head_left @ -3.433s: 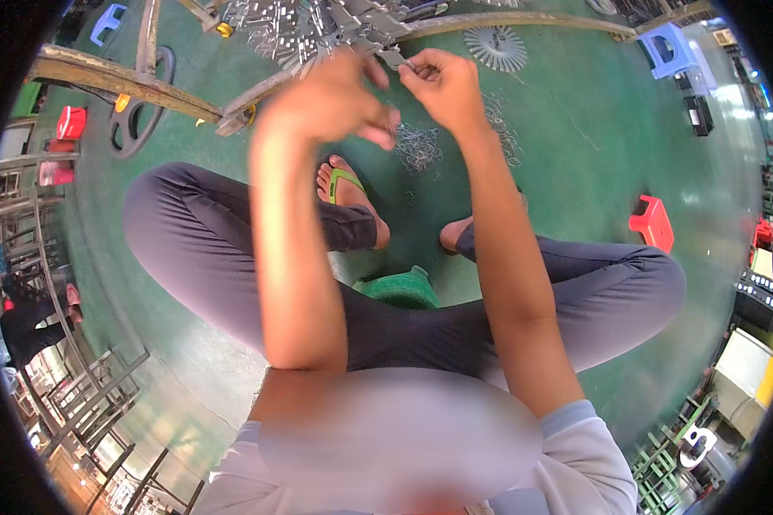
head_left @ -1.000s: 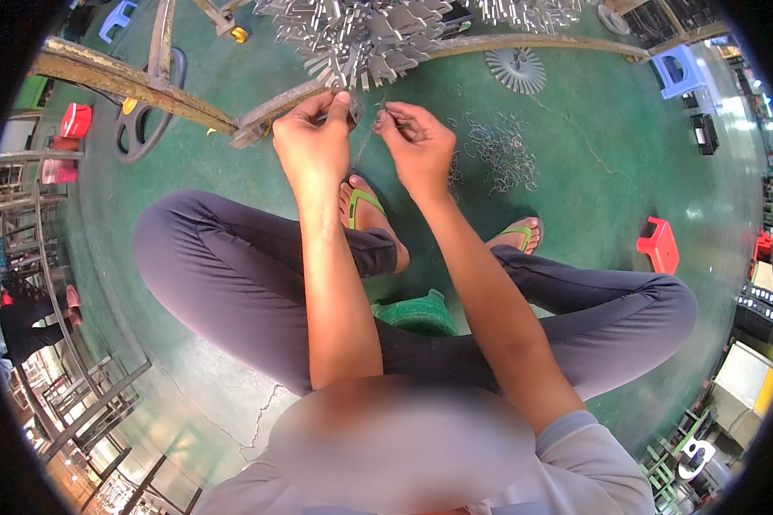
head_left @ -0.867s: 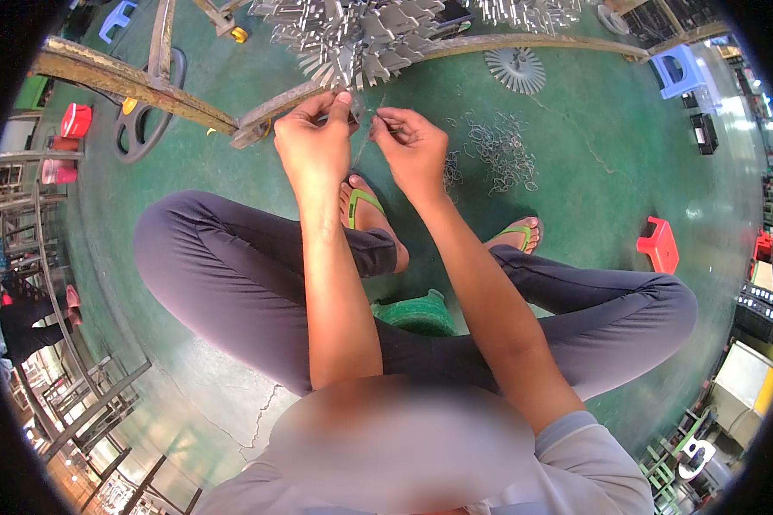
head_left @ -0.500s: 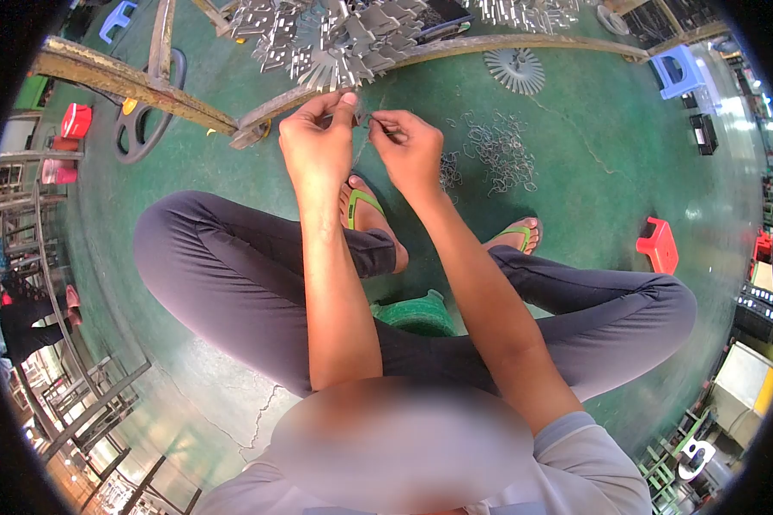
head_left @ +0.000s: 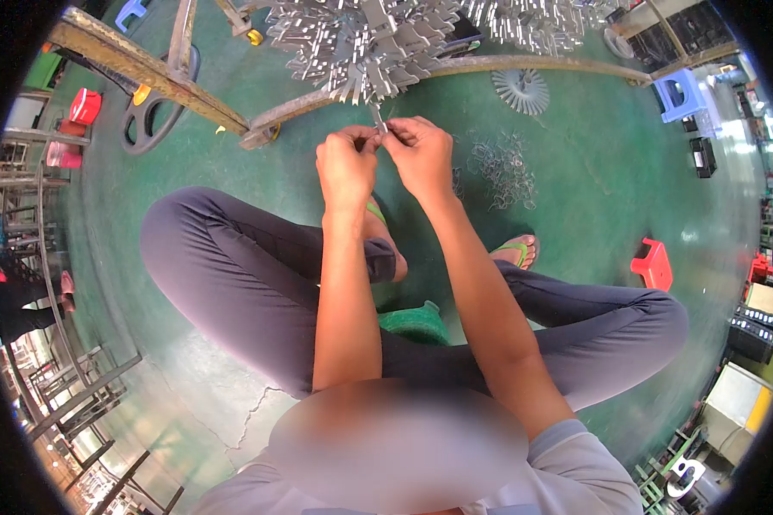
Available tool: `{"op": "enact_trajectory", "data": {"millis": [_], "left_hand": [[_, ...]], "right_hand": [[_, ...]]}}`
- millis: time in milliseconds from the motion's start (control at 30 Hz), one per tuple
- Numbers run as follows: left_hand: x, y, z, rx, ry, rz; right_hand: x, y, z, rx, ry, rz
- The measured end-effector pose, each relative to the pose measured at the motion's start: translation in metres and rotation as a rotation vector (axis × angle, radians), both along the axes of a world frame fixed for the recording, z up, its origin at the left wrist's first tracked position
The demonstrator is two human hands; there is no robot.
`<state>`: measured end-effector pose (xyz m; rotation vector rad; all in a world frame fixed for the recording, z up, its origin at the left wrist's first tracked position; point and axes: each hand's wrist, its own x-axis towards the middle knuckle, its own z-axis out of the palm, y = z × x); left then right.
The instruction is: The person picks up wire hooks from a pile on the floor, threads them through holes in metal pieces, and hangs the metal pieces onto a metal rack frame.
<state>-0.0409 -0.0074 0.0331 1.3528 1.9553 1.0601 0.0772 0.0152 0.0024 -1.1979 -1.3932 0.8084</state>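
A small flat metal strip point(head_left: 378, 117) stands out between my fingertips, just below a hanging cluster of bent silver metal plates point(head_left: 361, 47). My left hand point(head_left: 347, 167) is closed, its thumb and fingers pinched at the strip's near end. From the other side my right hand point(head_left: 422, 156) pinches at the same end, so the fingertips nearly meet. The strip's lower end is hidden by the fingers. Whether its far end touches the cluster, I cannot tell.
A worn metal frame point(head_left: 146, 69) runs along the left and behind the cluster. Loose wire hooks point(head_left: 502, 172) lie on the green floor, near a fan-shaped ring of metal plates point(head_left: 521, 91). A red stool point(head_left: 653, 265) and a blue stool point(head_left: 680, 94) stand at right.
My hands have come together and now sit lower in view, farther from the cluster's edge. The metal strip shows clearly between them. The whole view has shifted slightly.
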Motion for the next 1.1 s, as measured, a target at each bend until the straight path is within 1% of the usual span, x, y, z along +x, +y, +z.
{"op": "enact_trajectory", "data": {"millis": [67, 200, 233, 300, 400, 433, 533, 600, 633, 733, 767, 900, 1000, 1067, 1100], "left_hand": [[0.004, 0.002, -0.006, 0.020, -0.005, 0.012], [0.014, 0.011, -0.012, 0.046, -0.039, 0.022], [0.014, 0.013, -0.013, 0.051, 0.019, 0.017], [0.016, 0.017, -0.013, 0.061, 0.010, 0.035], [0.023, 0.025, -0.011, 0.052, 0.009, 0.060], [0.024, 0.027, -0.011, 0.043, 0.012, 0.071], [0.019, 0.035, -0.026, -0.045, -0.082, 0.023], [0.013, 0.045, -0.051, -0.142, -0.486, 0.140], [0.010, 0.050, -0.054, -0.187, -0.690, 0.197], [0.001, 0.062, -0.061, -0.027, -1.196, 0.255], [-0.004, 0.069, -0.065, -0.006, -1.330, 0.177], [-0.007, 0.095, -0.085, -0.022, -1.375, 0.229], [-0.009, 0.101, -0.088, -0.058, -1.358, 0.228], [-0.010, 0.103, -0.087, -0.086, -1.325, 0.217], [-0.009, 0.102, -0.085, -0.075, -1.349, 0.214]], "right_hand": [[0.005, 0.005, 0.005, 0.035, -0.119, 0.019], [0.012, 0.006, 0.040, 0.028, -0.310, 0.081], [0.013, 0.010, 0.041, 0.027, -0.367, 0.097], [0.016, 0.020, 0.041, 0.021, -0.482, 0.125], [0.011, 0.031, 0.044, -0.009, -0.508, 0.055], [0.010, 0.032, 0.048, -0.056, -0.536, 0.034], [0.006, 0.037, 0.057, -0.157, -0.579, -0.020], [0.006, 0.039, 0.059, -0.178, -0.557, -0.043], [0.006, 0.043, 0.056, -0.172, -0.569, -0.040], [0.003, 0.052, 0.055, -0.170, -0.590, -0.032], [0.002, 0.054, 0.056, -0.176, -0.590, -0.027], [-0.002, 0.060, 0.064, -0.226, -0.680, -0.078], [-0.001, 0.063, 0.056, -0.153, -0.687, -0.118], [0.002, 0.065, 0.050, -0.114, -0.642, -0.098], [0.002, 0.064, 0.049, -0.096, -0.619, -0.084]]}}
